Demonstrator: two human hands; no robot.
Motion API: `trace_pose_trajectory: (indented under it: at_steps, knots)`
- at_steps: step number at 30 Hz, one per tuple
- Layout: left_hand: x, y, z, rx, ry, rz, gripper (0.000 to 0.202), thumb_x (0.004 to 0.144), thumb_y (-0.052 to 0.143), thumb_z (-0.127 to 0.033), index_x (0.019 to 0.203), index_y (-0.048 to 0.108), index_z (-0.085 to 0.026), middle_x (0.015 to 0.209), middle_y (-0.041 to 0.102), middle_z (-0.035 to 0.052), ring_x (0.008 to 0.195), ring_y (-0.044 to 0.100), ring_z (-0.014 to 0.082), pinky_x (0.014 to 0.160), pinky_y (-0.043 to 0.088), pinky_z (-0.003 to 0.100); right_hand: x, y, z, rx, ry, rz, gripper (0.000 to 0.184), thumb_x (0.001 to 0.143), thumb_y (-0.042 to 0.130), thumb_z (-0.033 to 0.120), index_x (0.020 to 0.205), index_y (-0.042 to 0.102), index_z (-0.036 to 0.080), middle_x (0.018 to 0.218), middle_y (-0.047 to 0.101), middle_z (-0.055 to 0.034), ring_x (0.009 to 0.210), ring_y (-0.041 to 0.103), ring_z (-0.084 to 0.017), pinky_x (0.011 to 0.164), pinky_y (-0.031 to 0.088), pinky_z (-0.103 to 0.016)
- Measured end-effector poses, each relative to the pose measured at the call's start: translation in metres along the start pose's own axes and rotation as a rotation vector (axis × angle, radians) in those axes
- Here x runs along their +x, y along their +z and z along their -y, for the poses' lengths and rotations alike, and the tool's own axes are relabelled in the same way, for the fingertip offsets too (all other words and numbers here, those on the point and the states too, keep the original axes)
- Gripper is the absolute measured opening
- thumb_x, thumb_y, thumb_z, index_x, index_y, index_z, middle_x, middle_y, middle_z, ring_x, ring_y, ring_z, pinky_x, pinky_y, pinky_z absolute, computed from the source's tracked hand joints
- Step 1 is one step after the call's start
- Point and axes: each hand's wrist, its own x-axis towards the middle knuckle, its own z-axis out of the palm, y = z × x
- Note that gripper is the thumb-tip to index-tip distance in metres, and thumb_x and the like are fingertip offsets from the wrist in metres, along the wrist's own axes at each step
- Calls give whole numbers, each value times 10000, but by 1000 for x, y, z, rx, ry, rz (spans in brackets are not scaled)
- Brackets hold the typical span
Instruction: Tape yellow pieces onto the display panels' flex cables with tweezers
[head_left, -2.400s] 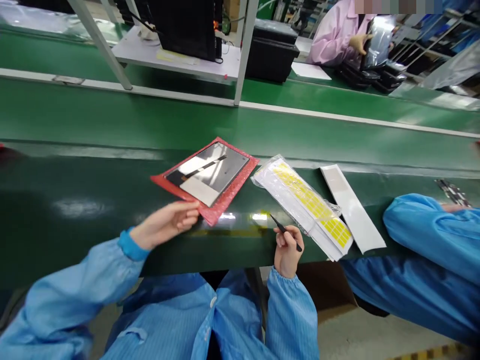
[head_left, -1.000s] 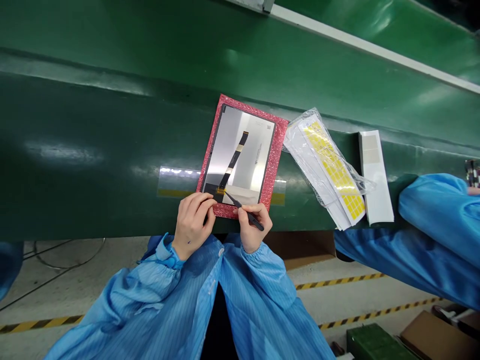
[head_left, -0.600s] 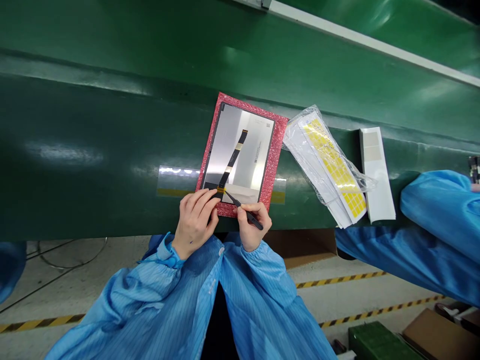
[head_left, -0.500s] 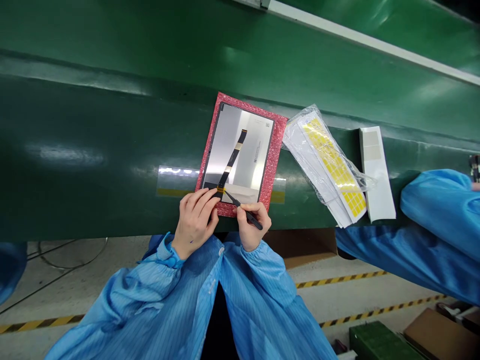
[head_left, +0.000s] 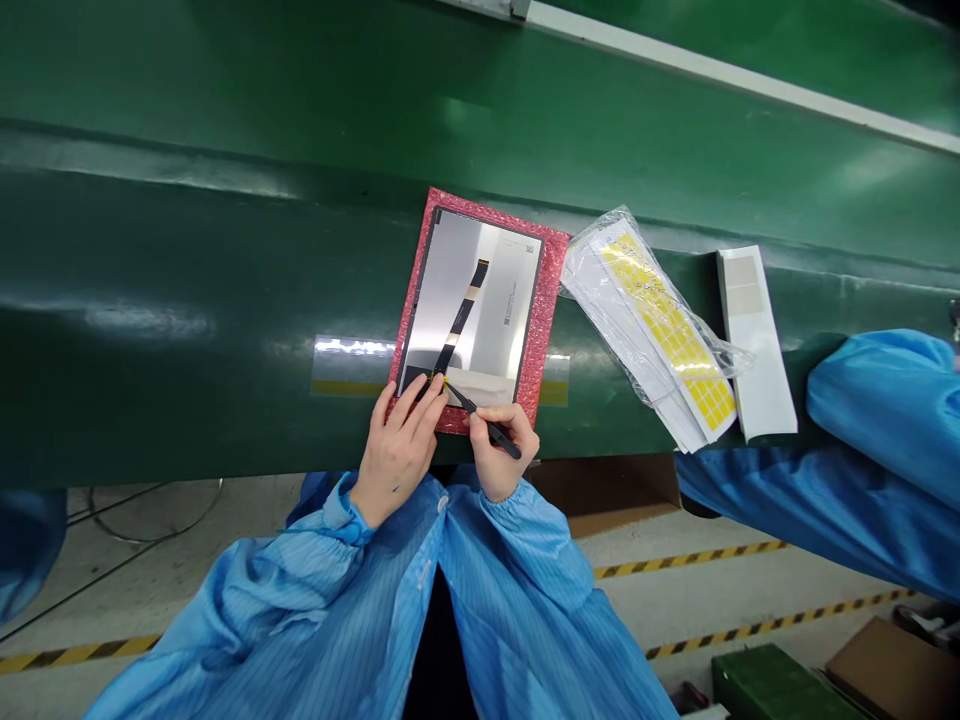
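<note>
A silver-backed display panel (head_left: 491, 260) lies on a pink bubble-wrap bag (head_left: 553, 290) at the table's front edge. A black flat ribbon cable (head_left: 461, 320) runs slantwise over the panel's back. My left hand (head_left: 397, 450) lies with outstretched fingers on the panel's lower left, fingertips over the cable's lower end. In my right hand (head_left: 504, 455) is a pair of black tweezers (head_left: 491, 428), held like a pen. Their tip touches or nearly touches a small yellow piece of tape (head_left: 445, 379) beside my left fingertips, which partly hide it.
Right of the panel lie yellow label sheets (head_left: 660, 320) in a clear plastic bag and a stack of white strips (head_left: 759, 350). A clear strip with a yellow band (head_left: 351, 365) lies flat on the green table (head_left: 187, 400). A co-worker's blue sleeve (head_left: 885, 390) is at the right edge.
My left hand has shifted slightly right and its fingers have spread, with fingertips now over the yellow tape. My right hand and the tweezers have barely moved. The view has shifted slightly.
</note>
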Motion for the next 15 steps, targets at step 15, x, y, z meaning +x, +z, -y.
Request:
trace_pose_trajectory:
  at_steps: [15]
  knots:
    - [-2,-2,6,110,101,106,670,915,409,20,1543,341,-205,1525,437,84,1450,352,325,1178,280,588,31,-46,-15,-74,-188,-253,86,781,702,171,747,625,192,657,634,24,541,623,-124,538,496,-251]
